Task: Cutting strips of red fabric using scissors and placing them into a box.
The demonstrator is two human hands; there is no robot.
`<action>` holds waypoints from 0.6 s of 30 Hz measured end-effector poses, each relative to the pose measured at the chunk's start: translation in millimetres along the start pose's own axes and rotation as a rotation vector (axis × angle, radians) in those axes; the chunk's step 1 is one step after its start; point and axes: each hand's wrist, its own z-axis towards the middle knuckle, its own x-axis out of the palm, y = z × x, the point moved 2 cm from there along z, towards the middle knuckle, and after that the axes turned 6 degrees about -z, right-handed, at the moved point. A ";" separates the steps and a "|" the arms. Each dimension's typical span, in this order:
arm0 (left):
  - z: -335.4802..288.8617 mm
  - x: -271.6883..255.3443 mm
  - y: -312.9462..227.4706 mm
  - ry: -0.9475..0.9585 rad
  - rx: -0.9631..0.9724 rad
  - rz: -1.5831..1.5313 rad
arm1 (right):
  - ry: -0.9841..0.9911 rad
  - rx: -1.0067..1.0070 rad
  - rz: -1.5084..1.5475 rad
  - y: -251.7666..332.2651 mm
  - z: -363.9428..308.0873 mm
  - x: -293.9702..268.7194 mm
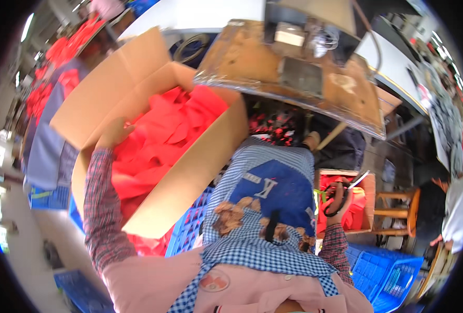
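My left hand [117, 132] reaches over the side of a large open cardboard box [200, 159], at the edge of a heap of red cloth pieces [171, 125]. Its fingertips are blurred against the cloth, so I cannot make out whether they grip a piece. On the right, my right hand [340, 198] is closed around the dark handles of a pair of scissors [358, 180], whose blades point up and to the right. Below that hand stands a smaller carton [370, 201] with more red cloth [354, 214] in it.
A worn wooden sewing table [236, 57] with a machine [310, 26] lies ahead. Blue plastic crates [385, 276] stand at the lower right, with another blue crate [190, 216] beside the large box. A wooden stool [411, 211] is farther right. Another person [456, 214] shows at the right edge.
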 end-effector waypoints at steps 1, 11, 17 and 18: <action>1.7 15.9 18.5 0.071 -0.037 -0.018 | 0.003 -0.044 -0.023 -2.2 2.2 2.3; 23.0 118.7 39.1 0.069 -0.623 -0.775 | 0.066 -0.087 -0.126 4.8 -4.1 12.3; 10.8 117.9 124.8 -0.123 -0.417 -0.458 | 0.187 -0.047 -0.090 5.7 -2.2 29.4; 16.4 102.7 126.8 -0.166 -0.469 -0.539 | 0.212 -0.045 -0.086 6.1 -1.6 33.4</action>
